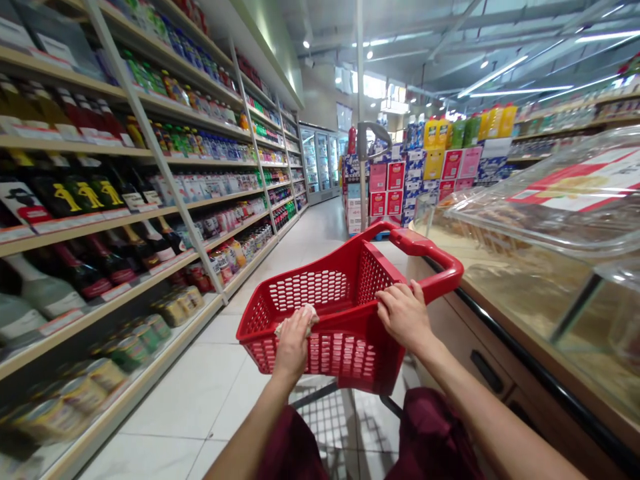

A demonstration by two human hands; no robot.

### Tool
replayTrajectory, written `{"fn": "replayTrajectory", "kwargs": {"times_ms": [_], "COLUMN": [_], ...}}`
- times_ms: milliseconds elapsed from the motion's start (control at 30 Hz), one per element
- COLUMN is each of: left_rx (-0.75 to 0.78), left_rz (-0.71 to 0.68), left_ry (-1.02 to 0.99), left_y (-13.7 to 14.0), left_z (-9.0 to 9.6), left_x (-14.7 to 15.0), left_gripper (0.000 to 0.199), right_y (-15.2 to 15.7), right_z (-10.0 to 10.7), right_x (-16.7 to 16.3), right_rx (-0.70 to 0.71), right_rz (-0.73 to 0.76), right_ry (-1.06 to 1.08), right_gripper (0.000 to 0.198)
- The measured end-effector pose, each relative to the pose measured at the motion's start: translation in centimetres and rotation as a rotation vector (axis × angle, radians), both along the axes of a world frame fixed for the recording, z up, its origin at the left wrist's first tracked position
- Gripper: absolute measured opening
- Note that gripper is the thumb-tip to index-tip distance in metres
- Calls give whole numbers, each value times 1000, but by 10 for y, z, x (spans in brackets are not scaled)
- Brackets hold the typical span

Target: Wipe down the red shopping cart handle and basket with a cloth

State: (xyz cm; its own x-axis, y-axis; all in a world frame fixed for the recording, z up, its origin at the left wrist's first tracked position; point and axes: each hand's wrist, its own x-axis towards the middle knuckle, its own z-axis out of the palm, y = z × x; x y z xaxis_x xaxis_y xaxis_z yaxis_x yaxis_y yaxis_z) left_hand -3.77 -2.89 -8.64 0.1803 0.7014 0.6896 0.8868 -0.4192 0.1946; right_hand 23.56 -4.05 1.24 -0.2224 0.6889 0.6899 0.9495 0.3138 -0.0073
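A red plastic shopping cart [345, 327] with perforated walls stands crosswise before my knees, its handle to the right. My left hand [294, 337] presses a crumpled, pale cloth [311, 316] onto the near rim of the basket; the fingers cover most of the cloth. Near the handle end, my right hand [405, 313] is closed over the same rim, with its fingertips curled over the top edge. A red divider panel [383, 263] rises inside the basket. No goods show in the visible part of it.
Shelves [125, 220] of bottles and cans line the left side. To the right is a display counter [500, 293] bearing clear plastic food packs [565, 187]. Stacked drink boxes [387, 187] and a grey pole [363, 100] stand ahead. The tiled aisle [320, 227] leads to glass-door fridges [320, 160].
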Motion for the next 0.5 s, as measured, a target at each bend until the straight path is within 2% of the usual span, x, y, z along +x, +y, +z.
{"fn": "replayTrajectory", "kwargs": {"times_ms": [67, 133, 200, 233, 367, 433, 500], "left_rx": [-3, 34, 53, 52, 32, 20, 20], "left_rz": [97, 278, 352, 321, 20, -9, 53], "left_ry": [-51, -173, -221, -205, -89, -70, -72], "left_y": [0, 0, -1, -1, 0, -1, -3], "left_z": [-2, -5, -5, -4, 2, 3, 1], "left_x": [-24, -46, -49, -40, 15, 24, 15], "left_gripper": [49, 48, 48, 48, 46, 46, 46], "right_y": [0, 0, 0, 0, 1, 2, 2], "right_z": [1, 1, 0, 0, -1, -1, -1], "right_x": [1, -1, -3, -4, -3, -1, 0], "right_rx": [-1, 2, 3, 3, 2, 1, 1], "right_rz": [8, 7, -3, -9, -7, 3, 15], "right_ry": [-4, 6, 19, 22, 11, 5, 6], "right_gripper": [19, 18, 18, 18, 18, 19, 20]}}
